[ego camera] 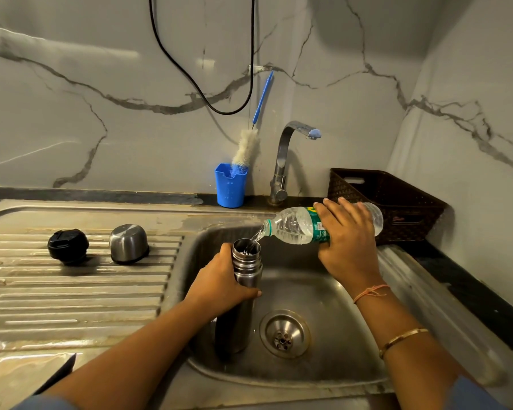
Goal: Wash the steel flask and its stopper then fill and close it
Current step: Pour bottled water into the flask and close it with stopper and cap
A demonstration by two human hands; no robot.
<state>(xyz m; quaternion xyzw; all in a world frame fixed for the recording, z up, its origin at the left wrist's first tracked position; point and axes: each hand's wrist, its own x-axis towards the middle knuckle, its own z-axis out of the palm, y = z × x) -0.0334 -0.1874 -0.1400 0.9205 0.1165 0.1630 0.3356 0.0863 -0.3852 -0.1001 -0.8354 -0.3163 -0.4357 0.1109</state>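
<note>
The steel flask (243,279) stands upright in the sink basin (323,294) with its mouth uncovered. My left hand (219,285) grips its upper body. My right hand (347,235) holds a clear plastic water bottle (293,224) with a green label, tipped almost level. A thin stream of water runs from the bottle's neck into the flask's mouth. The black stopper (68,246) and the steel cup lid (128,243), upside down, lie on the ribbed drainboard (71,291) to the left.
A steel tap (285,161) rises behind the basin, with no water running from it. A blue cup (231,186) holds a bottle brush (246,149). A dark woven basket (397,199) sits at the back right. The drain (284,332) lies right of the flask.
</note>
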